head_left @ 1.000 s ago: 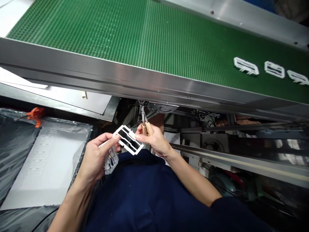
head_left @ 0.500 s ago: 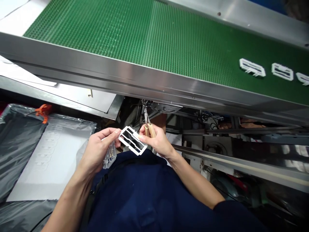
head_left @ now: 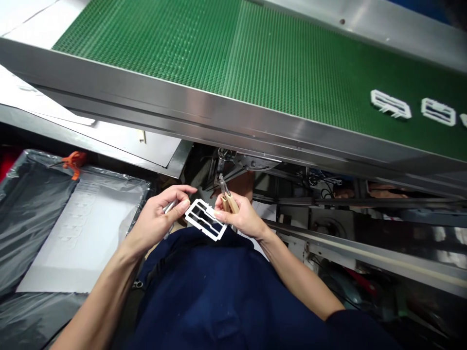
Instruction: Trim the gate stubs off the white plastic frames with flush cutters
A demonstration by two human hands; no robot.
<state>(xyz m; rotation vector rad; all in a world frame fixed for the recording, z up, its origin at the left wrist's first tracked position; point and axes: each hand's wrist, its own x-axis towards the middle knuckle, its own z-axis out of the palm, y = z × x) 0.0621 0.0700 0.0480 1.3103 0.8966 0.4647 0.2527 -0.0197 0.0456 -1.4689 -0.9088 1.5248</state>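
Note:
Both my hands are in front of my dark blue shirt. My right hand (head_left: pixel 242 216) is closed around a pair of nippers (head_left: pixel 229 200) with tan handles, their metal jaws pointing away from me. Its thumb also pins one side of a white plastic frame (head_left: pixel 205 219) that has long slots. My left hand (head_left: pixel 160 211) is curled, its thumb tip at the frame's left corner and its index finger stretched above. A clear plastic part (head_left: pixel 170 207) shows only as a sliver inside that hand; the rest is hidden behind the fingers.
A green conveyor belt (head_left: pixel 204 43) with a metal side rail (head_left: pixel 182 99) crosses ahead, carrying white plastic frames (head_left: pixel 390 104) at right. At left, a plastic-lined bin (head_left: pixel 22 214) holds a white sheet (head_left: pixel 80 238) and has an orange tie (head_left: pixel 75 160). Machine parts (head_left: pixel 328 221) stand at right.
My left index finger has straightened off the white frame, and the clear part has turned mostly out of sight behind the hand. The view has shifted slightly, moving the surroundings right.

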